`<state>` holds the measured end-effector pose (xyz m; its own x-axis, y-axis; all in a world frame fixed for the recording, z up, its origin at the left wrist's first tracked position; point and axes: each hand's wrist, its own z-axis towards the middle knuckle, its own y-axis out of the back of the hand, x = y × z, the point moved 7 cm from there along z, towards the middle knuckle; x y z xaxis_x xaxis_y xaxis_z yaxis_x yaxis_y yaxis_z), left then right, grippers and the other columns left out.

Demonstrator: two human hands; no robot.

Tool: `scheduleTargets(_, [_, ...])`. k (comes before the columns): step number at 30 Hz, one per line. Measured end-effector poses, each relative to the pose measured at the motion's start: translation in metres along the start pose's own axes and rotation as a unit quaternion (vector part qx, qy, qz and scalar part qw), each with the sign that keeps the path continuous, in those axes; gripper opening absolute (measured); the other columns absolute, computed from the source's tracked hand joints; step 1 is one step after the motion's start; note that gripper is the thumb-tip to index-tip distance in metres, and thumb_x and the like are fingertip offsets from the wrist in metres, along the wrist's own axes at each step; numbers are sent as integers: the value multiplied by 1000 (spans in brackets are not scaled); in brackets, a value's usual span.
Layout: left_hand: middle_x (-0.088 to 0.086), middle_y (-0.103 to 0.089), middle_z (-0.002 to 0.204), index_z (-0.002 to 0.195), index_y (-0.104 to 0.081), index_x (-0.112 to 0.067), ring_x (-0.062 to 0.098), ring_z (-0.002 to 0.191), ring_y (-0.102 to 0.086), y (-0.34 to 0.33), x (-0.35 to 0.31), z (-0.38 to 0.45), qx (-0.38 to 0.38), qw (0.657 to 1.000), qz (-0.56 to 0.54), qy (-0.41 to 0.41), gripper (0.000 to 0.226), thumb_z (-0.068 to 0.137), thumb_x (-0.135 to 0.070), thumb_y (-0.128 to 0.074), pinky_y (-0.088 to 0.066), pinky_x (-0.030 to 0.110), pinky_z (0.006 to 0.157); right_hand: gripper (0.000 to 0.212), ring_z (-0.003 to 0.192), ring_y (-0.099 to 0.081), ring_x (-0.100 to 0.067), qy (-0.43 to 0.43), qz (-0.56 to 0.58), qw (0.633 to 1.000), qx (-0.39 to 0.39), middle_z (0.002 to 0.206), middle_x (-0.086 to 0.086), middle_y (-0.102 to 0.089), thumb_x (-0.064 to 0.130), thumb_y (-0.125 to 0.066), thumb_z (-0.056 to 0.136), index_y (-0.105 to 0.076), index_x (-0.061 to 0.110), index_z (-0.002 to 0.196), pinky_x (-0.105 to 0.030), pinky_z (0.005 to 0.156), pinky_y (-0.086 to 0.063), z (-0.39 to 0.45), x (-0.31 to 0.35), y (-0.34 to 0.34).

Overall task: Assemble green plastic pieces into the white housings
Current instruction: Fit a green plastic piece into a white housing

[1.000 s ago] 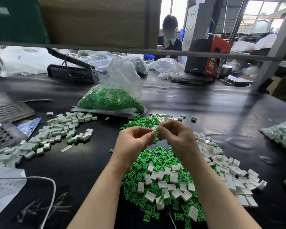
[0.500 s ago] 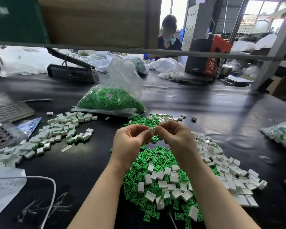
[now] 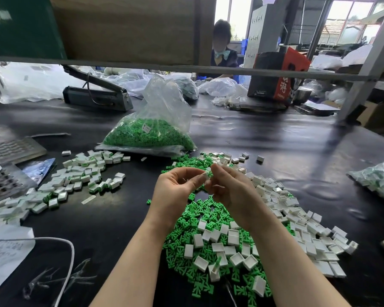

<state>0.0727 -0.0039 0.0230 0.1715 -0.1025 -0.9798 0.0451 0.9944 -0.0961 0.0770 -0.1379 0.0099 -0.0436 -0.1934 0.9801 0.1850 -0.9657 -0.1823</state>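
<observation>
Above black table (image 3: 275, 151) — housing (image 3: 207, 175) between hands (image 3: 205, 187)

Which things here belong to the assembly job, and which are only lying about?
Job: left hand and right hand holding a white housing; green pieces; loose housings; finished pile; bag of green pieces.

Lying about: sealer; red box; cable; paper.

Black table (image 3: 264, 140) w/ green pieces (image 3: 193, 216), white housings (image 3: 297, 220), bag (image 3: 155, 129), sealer (image 3: 98, 98).
</observation>
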Motion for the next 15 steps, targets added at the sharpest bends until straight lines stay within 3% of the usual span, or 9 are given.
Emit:
scheduleTargets(3, [-3, -74, 81, 81, -76, -17, 3, 76, -68, 0, 1, 1, 1, 1000, -12, 9, 4, 77, -17, -77, -50, 10, 65, 44, 66, -53, -17, -44, 26, 997, 59, 73, -8, -62, 51, -56, 87, -62, 8, 89, -30, 59, -33, -1, -7, -8])
scheduleTargets(8, [0, -64, 96, 83, -78, -14, 4, 87, -67, -2, 5, 1, 10, 999, -27, 19, 11, 73, -19, -77, -49, 10, 71, 55, 72, -56, -18, -91, 97, 980, 149, 77, -9, -63, 53, -37, 97, -72, 12, 87, -28, 72, -42, -5, -13, -22])
scheduleTargets(11, [0, -64, 98, 81, -79, -17, 9, 92, -67, -3, 6, 2, 17, 999, -28, 26, 10, 72, -20, -76, -51, 20, 80, 51, 74, -61, -17, -86, 160, 971, 155, 79, -8, -64, 50, -41, 96, -75, 13, 91, -26, 77, -46, -6, -13, -26])
scheduleTargets(15, [-3, -63, 93, 77, -79, -17, 6, 84, -65, -5, 5, 2, 21, 999, -44, 17, 9, 70, -20, -75, -51, 16, 73, 46, 72, -63, -15, -70, 184, 970, 141, 76, -5, -66, 48, -45, 94, -76, 15, 90, -25, 77, -47, -4, -13, -25])
